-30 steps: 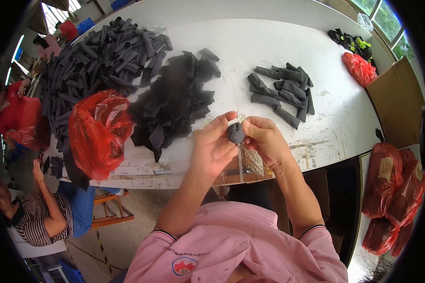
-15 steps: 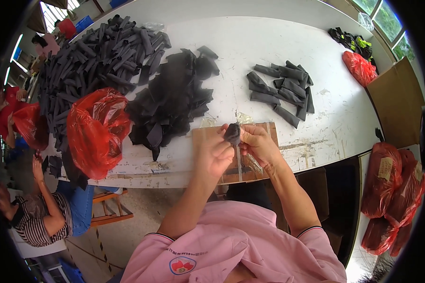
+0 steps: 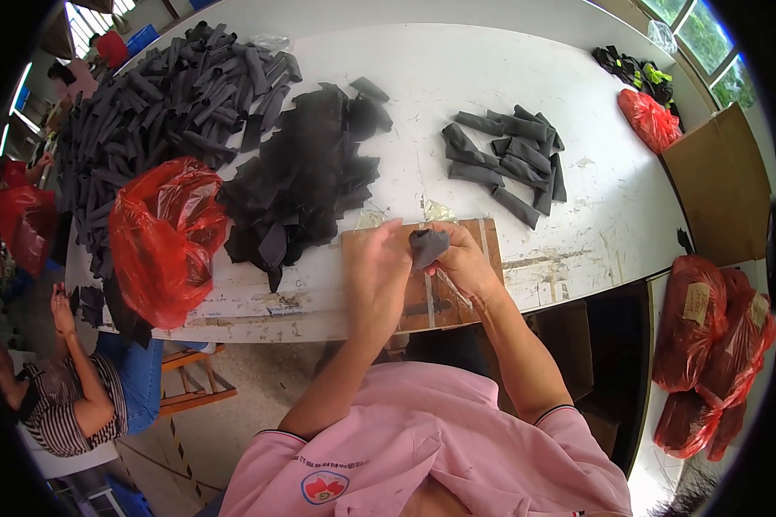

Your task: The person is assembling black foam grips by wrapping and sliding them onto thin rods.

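Note:
My left hand (image 3: 377, 271) and my right hand (image 3: 461, 263) meet over a brown wooden board (image 3: 483, 246) at the near edge of the white table (image 3: 457, 77). Both hold a small dark grey fabric piece (image 3: 425, 246) between the fingers, just above the board. A thin clear plastic wrap (image 3: 453, 289) hangs under my right hand. A heap of flat black fabric pieces (image 3: 306, 181) lies just left of the board. Several rolled grey pieces (image 3: 509, 159) lie beyond my right hand.
A big pile of rolled dark pieces (image 3: 159, 103) fills the table's far left, with a red plastic bag (image 3: 165, 237) in front. A seated person (image 3: 69, 388) is at lower left. A cardboard box (image 3: 720, 185) and red bags (image 3: 707, 345) stand at right.
My hands have lowered the dark fabric piece from in front of me down to the wooden board, and the left hand has shifted closer over it.

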Motion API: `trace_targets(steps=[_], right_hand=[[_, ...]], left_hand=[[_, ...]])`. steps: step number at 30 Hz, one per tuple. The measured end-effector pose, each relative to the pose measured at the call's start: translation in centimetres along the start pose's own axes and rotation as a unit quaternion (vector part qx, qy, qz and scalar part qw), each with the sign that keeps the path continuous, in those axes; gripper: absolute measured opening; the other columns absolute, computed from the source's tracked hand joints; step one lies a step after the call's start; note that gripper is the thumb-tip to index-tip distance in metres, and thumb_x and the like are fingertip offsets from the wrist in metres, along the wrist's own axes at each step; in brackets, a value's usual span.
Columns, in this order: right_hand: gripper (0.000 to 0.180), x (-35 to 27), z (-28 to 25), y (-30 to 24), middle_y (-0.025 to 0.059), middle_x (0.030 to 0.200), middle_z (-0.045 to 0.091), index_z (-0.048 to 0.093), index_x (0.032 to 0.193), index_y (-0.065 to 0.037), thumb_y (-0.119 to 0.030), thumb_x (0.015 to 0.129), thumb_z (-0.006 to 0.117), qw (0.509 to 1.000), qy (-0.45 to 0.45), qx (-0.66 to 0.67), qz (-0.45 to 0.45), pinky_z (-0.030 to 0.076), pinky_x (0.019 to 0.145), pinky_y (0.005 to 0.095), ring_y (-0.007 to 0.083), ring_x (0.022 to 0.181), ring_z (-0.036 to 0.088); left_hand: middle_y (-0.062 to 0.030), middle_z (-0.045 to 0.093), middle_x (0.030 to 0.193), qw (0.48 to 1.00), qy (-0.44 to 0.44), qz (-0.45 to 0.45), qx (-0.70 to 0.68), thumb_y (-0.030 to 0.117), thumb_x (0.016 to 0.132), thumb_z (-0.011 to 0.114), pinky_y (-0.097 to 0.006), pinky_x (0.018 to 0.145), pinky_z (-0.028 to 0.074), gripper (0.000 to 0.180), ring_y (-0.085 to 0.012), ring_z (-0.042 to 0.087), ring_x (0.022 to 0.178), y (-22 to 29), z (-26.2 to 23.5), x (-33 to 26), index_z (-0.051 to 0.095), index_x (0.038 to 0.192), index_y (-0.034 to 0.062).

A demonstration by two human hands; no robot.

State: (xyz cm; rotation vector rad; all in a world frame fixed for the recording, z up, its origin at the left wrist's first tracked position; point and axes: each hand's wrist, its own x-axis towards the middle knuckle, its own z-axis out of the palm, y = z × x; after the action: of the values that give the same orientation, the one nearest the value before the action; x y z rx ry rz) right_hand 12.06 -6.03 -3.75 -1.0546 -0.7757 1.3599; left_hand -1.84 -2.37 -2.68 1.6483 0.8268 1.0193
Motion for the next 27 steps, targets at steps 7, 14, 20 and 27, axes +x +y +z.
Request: trace_targets(steps=[7,14,20,27], right_hand=[[0.028,-2.2,0.8,-3.8,0.0040,0.071,0.055,0.054,0.084,-0.002,-0.030,0.085,0.051,0.948,0.095,-0.208,-0.221,0.039,0.050,0.0241,0.0098,0.059,0.047],[0.023,-1.7,0.2,-2.6,0.0130,0.068,0.053,0.052,0.079,-0.002,-0.024,0.078,0.056,0.745,-0.011,-0.633,-0.210,0.042,0.052,0.0384,0.0322,0.063,0.054],[0.022,-1.7,0.2,-2.8,0.0109,0.073,0.058,0.055,0.079,-0.005,-0.027,0.080,0.052,0.777,0.025,-0.562,-0.282,0.044,0.054,0.0373,0.0300,0.066,0.056],[0.020,-2.0,-1.0,1.7,0.0123,0.066,0.054,0.053,0.077,-0.004,-0.024,0.079,0.054,0.826,0.048,-0.497,-0.262,0.042,0.053,0.0399,0.0330,0.061,0.052]], left_hand=[[-0.0127,0.059,0.095,0.956,-0.043,0.028,-0.288,0.003,0.081,0.054,-0.035,0.086,0.039,0.013,-0.0206,0.053,0.094,2.8,-0.3,2.0,0.058,0.092,-0.0023],[-0.0096,0.061,0.087,0.922,-0.012,-0.090,-0.375,0.008,0.080,0.057,-0.033,0.083,0.040,0.011,-0.0167,0.055,0.086,1.0,0.6,1.0,0.060,0.087,-0.0002],[-0.0059,0.059,0.076,0.953,-0.151,-0.061,-0.254,0.012,0.072,0.068,-0.025,0.069,0.043,0.018,-0.0090,0.053,0.075,4.2,0.9,3.1,0.060,0.082,0.0001],[-0.0017,0.055,0.076,0.982,-0.186,0.004,-0.002,0.012,0.073,0.067,-0.020,0.056,0.040,0.019,-0.0050,0.047,0.063,1.9,1.2,2.5,0.059,0.083,-0.0017]])
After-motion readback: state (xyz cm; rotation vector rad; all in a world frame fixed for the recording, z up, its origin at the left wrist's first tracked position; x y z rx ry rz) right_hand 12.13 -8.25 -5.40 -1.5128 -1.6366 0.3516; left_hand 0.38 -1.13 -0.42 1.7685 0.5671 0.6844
